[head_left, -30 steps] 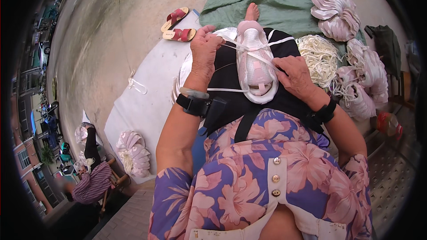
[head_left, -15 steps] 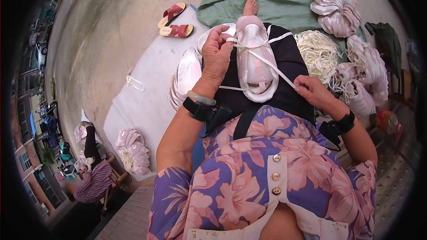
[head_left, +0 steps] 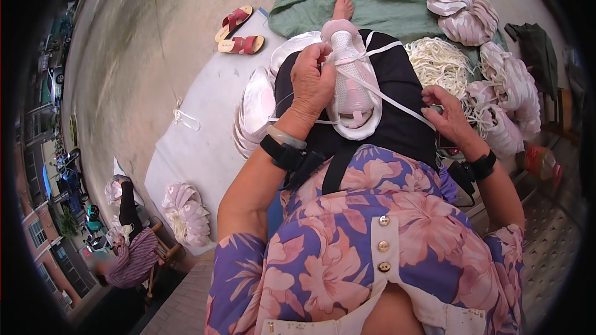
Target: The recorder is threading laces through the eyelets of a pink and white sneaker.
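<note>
A pale pink and white shoe upper (head_left: 355,87) lies across my lap on black cloth, toe away from me. A flat white shoelace (head_left: 397,106) crosses its tongue, with loose ends out to both sides. At the upper's left edge, my left hand (head_left: 312,80) is closed, fingertips pinching the shoelace by the eyelets; the exact grip is partly hidden. To the right of the upper, my right hand (head_left: 450,118) has thumb and fingers apart. One end of the shoelace runs to just below its thumb; whether it touches the hand is unclear.
A heap of cream laces (head_left: 437,65) lies right of my lap, beside bundled pink-white uppers (head_left: 512,87). More uppers (head_left: 256,99) stack at left. Red sandals (head_left: 241,44) stand on a white sheet (head_left: 186,142). Another person (head_left: 133,254) sits far left.
My right hand has opened its pinch on the shoelace and shifted slightly right. My left hand has moved a little right and down, over the upper's edge.
</note>
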Action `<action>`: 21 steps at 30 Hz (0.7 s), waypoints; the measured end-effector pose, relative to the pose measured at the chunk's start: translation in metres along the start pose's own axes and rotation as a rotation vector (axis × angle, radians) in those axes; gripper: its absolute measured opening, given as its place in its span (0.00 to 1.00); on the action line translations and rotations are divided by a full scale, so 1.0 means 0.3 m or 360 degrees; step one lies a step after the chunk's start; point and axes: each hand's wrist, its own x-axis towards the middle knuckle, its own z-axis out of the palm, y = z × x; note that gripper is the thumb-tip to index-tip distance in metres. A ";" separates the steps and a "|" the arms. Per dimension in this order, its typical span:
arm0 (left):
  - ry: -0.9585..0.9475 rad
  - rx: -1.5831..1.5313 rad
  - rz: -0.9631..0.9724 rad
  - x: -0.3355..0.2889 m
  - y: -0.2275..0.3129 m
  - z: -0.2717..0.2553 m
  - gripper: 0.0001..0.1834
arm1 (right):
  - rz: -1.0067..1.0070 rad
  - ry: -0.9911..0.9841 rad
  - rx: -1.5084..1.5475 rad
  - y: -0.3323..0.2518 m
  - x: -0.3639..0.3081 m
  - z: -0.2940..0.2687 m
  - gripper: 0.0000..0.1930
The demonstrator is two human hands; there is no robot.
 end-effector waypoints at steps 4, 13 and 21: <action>0.0067 0.0587 0.0444 0.017 0.068 0.026 0.11 | -0.0504 0.0237 -0.0383 -0.160 0.182 0.145 0.28; 0.0004 0.0669 0.0372 0.025 0.055 0.058 0.09 | -0.0429 0.0275 -0.0726 -0.169 0.281 0.266 0.32; -0.0016 0.0740 0.0350 0.026 0.038 0.079 0.08 | -0.0583 0.0374 -0.0781 -0.197 0.264 0.270 0.24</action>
